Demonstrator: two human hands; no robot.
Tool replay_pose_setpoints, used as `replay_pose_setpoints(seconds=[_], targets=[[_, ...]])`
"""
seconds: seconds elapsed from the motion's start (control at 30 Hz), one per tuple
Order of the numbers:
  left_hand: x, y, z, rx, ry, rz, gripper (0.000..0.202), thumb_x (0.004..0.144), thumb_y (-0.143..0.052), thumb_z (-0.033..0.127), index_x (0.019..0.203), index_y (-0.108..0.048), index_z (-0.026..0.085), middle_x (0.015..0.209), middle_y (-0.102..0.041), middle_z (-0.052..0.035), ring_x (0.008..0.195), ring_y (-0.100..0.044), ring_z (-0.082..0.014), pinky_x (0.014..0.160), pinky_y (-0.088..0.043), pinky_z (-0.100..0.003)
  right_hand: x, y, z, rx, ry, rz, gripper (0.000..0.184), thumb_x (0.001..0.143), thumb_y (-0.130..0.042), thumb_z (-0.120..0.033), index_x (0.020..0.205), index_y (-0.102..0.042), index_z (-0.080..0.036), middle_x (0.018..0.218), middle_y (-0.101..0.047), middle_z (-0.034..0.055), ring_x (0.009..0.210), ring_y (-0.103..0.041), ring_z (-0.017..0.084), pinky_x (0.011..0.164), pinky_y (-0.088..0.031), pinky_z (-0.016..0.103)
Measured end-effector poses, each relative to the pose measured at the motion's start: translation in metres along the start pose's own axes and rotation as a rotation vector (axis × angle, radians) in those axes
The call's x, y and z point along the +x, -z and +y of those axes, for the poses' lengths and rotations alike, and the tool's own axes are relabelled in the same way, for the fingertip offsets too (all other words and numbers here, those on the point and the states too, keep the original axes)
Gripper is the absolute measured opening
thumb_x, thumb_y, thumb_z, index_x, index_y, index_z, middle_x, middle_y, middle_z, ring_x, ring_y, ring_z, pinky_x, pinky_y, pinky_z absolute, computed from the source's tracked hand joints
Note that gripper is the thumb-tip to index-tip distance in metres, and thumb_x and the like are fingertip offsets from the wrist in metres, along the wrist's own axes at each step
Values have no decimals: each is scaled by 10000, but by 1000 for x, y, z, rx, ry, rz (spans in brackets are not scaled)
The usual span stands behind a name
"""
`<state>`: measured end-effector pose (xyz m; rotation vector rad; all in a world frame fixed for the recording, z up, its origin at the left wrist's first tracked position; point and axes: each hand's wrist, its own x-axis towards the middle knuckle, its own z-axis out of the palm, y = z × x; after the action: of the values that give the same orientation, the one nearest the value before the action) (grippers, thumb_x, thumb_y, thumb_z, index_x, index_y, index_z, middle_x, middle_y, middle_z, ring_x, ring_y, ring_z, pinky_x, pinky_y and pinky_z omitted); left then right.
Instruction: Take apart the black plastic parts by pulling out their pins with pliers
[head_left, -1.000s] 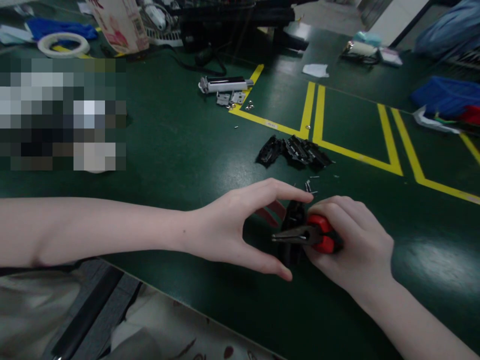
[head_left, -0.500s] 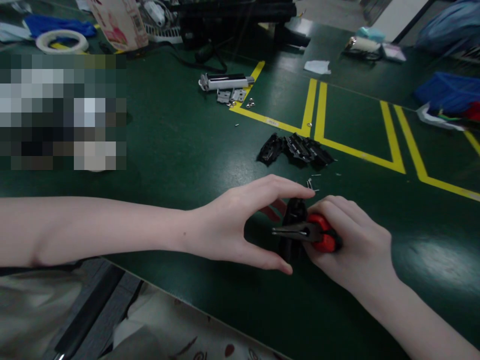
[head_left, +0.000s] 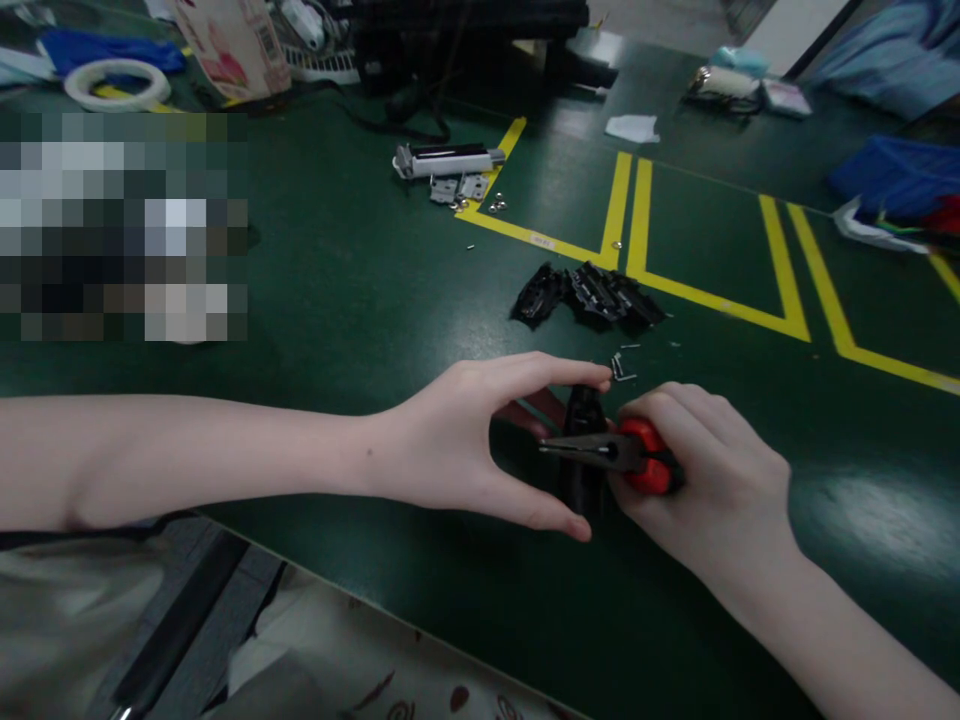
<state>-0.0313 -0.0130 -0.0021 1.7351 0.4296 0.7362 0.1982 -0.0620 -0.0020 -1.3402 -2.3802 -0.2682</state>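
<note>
In the head view, a black plastic part (head_left: 583, 490) stands upright on the image between the index finger and thumb of my left hand (head_left: 480, 430), which grips it by its two ends. My right hand (head_left: 712, 470) is closed round a pair of needle-nose pliers (head_left: 592, 450) with red handles. The plier jaws point left and pass in front of the black part. I cannot tell whether they touch it. Small metal pins (head_left: 621, 368) lie on the green table just beyond my fingertips.
Several black plastic pieces (head_left: 592, 293) lie beyond my hands. A white-and-black device (head_left: 450, 161) rests farther back beside metal plates (head_left: 457, 189) and small rings. Yellow tape (head_left: 712, 300) marks the table (head_left: 337, 270). A tape roll (head_left: 118, 86) is at the far left.
The pliers have moved slightly up and left across the black part. My left index fingertip has drawn back a little to the left. Both hands keep their hold.
</note>
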Motion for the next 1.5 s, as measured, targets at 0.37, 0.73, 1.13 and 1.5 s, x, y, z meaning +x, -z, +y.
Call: replay_pose_setpoints(seconds=[0.37, 0.73, 1.13, 1.5], targets=[[1, 2, 1, 15, -19, -9, 791, 672, -848, 213, 1374, -486, 177, 1390, -541, -113, 1165, -624, -239, 1008, -556, -357, 2, -1, -2, 78, -62, -5, 152, 737, -570, -169, 854, -490, -225, 793, -586, 43, 695, -545, 205, 572, -400, 326], [1, 3, -4, 57, -80, -3, 791, 677, -849, 265, 1378, -488, 215, 1388, -536, -113, 1195, -602, -263, 1018, -546, -390, 4, 1, -4, 163, -125, -12, 201, 742, -589, -185, 909, -499, -249, 867, -613, 73, 775, -593, 264, 603, -449, 387], [1, 3, -3, 109, -160, 22, 757, 718, -814, 346, 1380, -484, 187, 1380, -540, -135, 1231, -570, -282, 979, -552, -380, 0, 2, -1, 197, -106, 64, 198, 778, -641, -191, 915, -507, -237, 884, -611, 59, 796, -616, 243, 621, -463, 371], [0, 6, -4, 109, -214, 9, 791, 681, -835, 360, 1381, -488, 234, 1402, -537, -113, 1245, -556, -294, 980, -548, -387, 0, 3, 3, 105, -77, 42, 187, 793, -593, -153, 921, -496, -248, 870, -614, 73, 787, -600, 261, 629, -450, 395]])
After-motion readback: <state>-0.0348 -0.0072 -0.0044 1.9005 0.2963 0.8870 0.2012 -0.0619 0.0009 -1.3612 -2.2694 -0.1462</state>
